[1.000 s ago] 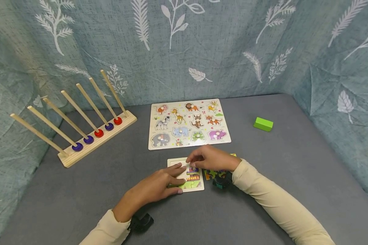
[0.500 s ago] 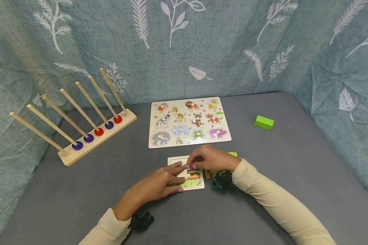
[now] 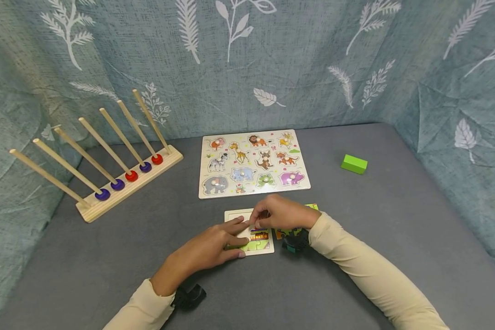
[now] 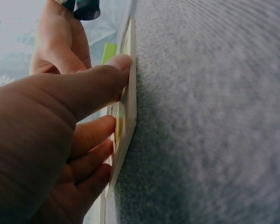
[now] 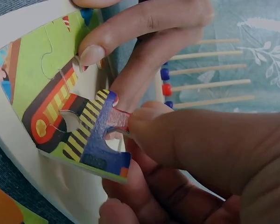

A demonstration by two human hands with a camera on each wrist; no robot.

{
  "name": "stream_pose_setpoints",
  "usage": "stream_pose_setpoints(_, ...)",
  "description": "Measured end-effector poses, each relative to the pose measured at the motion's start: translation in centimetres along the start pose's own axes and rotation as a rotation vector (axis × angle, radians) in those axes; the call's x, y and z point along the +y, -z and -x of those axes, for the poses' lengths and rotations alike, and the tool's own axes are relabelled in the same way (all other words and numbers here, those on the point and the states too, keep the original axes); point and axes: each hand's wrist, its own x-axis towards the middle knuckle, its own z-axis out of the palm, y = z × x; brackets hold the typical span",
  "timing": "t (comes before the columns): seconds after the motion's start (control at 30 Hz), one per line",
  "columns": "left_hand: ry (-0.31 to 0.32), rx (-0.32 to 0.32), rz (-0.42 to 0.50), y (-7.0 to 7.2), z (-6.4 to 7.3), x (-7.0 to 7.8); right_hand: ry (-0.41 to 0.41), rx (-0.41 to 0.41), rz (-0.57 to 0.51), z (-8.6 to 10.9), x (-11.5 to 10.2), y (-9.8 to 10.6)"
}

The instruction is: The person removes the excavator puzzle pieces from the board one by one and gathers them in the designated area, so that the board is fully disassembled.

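Note:
A small wooden jigsaw tray [image 3: 268, 252] lies flat on the grey table, partly filled with joined green, red and yellow pieces. My left hand [image 3: 210, 247] rests on its left part, fingers spread; in the left wrist view, the thumb [image 4: 105, 81] touches the tray's near edge. My right hand [image 3: 284, 213] is over the tray's upper right. Between thumb and fingers it pinches a jigsaw piece [image 5: 95, 144], blue with yellow-and-black stripes. In the right wrist view that piece is slightly tilted against the joined pieces [image 5: 56, 88]. My right fingers hide part of it.
More colourful jigsaw pieces [image 3: 312, 206] lie right of the tray, partly under my right wrist. Behind stands an animal knob-puzzle board [image 3: 253, 172]. A peg stand [image 3: 128, 185] with red and purple beads is at the left, a green block [image 3: 354, 164] at the right.
My right fingers have shifted slightly over the tray, still pinching the jigsaw piece. My left hand keeps its place on the tray. The whole view has shifted a little.

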Motion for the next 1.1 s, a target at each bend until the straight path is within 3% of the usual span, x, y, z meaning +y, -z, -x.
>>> stream_pose_setpoints(0.43,0.003,-0.005,0.000,-0.09,-0.03,-0.18,-0.007,-0.036,-0.048,0.29,0.48,-0.01)
stream_pose_setpoints(0.73,0.010,-0.007,0.004,-0.34,0.00,-0.22,-0.017,0.023,0.024,0.32,0.89,-0.28)
stream_pose_setpoints(1.1,0.020,-0.010,0.009,-0.26,0.03,-0.17,0.025,0.054,0.031,0.82,0.92,0.13)
